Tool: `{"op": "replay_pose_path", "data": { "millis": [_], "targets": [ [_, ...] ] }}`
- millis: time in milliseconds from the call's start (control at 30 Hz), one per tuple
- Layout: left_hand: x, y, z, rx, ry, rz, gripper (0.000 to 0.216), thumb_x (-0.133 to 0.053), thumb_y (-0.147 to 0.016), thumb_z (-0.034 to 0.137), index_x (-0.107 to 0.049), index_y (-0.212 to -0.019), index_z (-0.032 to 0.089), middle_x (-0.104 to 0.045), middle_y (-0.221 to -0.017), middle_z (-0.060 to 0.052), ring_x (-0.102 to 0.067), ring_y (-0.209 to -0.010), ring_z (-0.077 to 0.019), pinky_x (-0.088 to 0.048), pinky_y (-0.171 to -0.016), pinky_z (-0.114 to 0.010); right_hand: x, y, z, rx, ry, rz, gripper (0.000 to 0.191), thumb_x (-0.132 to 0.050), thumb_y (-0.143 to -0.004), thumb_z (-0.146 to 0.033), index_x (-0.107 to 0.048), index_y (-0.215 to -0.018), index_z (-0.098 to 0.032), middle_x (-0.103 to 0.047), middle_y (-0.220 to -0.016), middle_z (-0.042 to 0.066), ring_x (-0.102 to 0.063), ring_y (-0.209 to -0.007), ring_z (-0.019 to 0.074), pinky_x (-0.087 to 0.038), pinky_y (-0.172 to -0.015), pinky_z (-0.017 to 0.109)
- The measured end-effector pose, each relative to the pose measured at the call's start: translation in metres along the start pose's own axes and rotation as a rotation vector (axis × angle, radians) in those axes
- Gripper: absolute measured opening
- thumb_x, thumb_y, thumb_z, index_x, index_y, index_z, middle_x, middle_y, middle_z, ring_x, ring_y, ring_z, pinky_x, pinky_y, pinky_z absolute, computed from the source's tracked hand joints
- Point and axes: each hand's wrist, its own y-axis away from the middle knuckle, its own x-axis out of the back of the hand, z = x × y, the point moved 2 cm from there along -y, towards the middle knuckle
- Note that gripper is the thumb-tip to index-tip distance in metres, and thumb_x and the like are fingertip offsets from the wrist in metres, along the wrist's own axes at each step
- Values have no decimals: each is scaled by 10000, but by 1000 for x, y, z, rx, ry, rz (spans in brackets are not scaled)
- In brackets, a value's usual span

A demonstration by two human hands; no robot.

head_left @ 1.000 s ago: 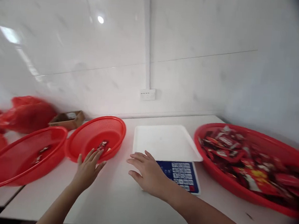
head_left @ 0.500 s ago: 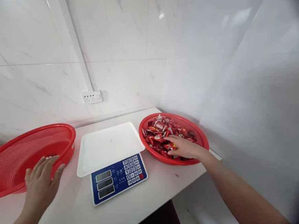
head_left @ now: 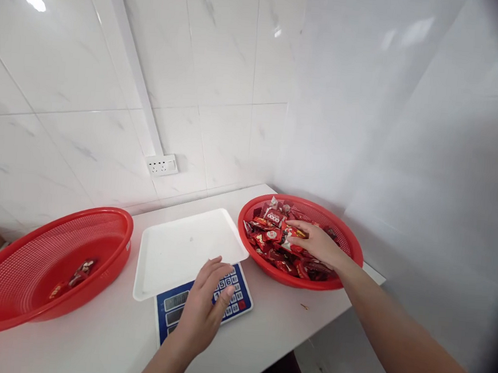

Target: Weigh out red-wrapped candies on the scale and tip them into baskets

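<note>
Rests right hand (head_left: 317,242), half-curled, on packets (head_left: 273,216) in the basket (head_left: 302,283) beneath; cannot tell whether gripping one; holds left hand (head_left: 206,298), fingers loosely spread, over the scale (head_left: 183,256) leftward; probably light, soft, slippery, best pinched at an end.

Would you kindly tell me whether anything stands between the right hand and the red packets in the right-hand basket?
Nothing visible does: the right hand is right at the red packets, within the rim of the red basket. The left hand is apart, over the scale's keypad.
</note>
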Motion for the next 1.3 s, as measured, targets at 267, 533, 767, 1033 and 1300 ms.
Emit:
{"op": "replay_pose_path", "data": {
  "millis": [267, 533, 767, 1033, 1300],
  "targets": [
    [-15, -19, 17, 275, 489, -60, 473, -536, -872, 425, -474, -1267, 174, -631, -1128, -108, -613, -948, -200, -509, -811, -341, -45, 35, -72, 86, -620, -198, 753, -704, -703, -378, -367, -1369, -273, -536, -1299, 82, -562, -1144, 241, -467, -957, 399],
    [14, -7, 18, 418, 781, 139, 384, -569, -840, 471, -567, -1081, 172, -658, -996, -66, -615, -878, -178, -494, -752, -282, -87, 48, -106, 101, -844, -364, 400, -641, -745, -582, -606, -843, -195, -611, -759, 8, -574, -728, 161, -483, -675, 299],
    [31, 11, 7, 437, 668, 168, 284, -492, -883, 340, -580, -1117, 204, -645, -1047, -43, -587, -915, -171, -463, -831, -294, -107, 49, -107, 43, -972, -399, 429, -703, -677, -584, -530, -697, -192, -487, -603, -53, -430, -543, 86, -391, -529, 235],
    [31, 19, 2, 507, 600, 17, 727, -637, -815, 340, -264, -1430, 242, -636, -970, -48, -596, -736, -143, -518, -708, -302, -130, 50, -109, 113, -710, -262, 412, -545, -781, -621, -530, -778, -209, -494, -621, -52, -446, -474, 89, -382, -440, 236],
    [45, 20, -7, 501, 735, 20, 609, -681, -747, 450, -513, -1262, 171, -584, -692, 10, -565, -601, -123, -505, -561, -246, -129, 47, -114, 98, -879, -353, 391, -567, -794, -566, -572, -950, -209, -515, -620, -64, -468, -452, 78, -391, -443, 226]
  ]
}}
